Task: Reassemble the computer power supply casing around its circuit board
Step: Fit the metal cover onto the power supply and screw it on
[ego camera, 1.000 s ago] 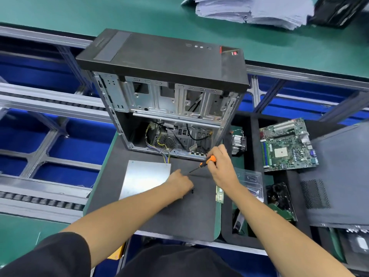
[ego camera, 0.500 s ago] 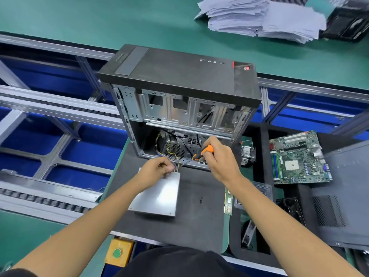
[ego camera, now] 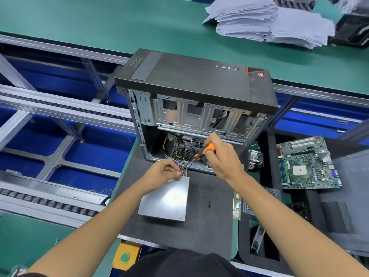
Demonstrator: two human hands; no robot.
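The left hand (ego camera: 162,171) reaches forward, knuckles up, fingers curled round a bunch of coloured wires (ego camera: 184,171). Just below that grip the silver metal cover (ego camera: 167,198) lies flat on the dark mat (ego camera: 209,226). The right hand (ego camera: 222,158), wrist bent, grips an orange screwdriver (ego camera: 203,151), its tip pointing down-left toward the wires, in front of the open computer case (ego camera: 195,86).

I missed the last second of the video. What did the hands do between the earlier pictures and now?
The left hand moved from the mat up to the wire bundle and now pinches it. The right hand carried the orange screwdriver up to the case opening. The silver cover remains on the mat.
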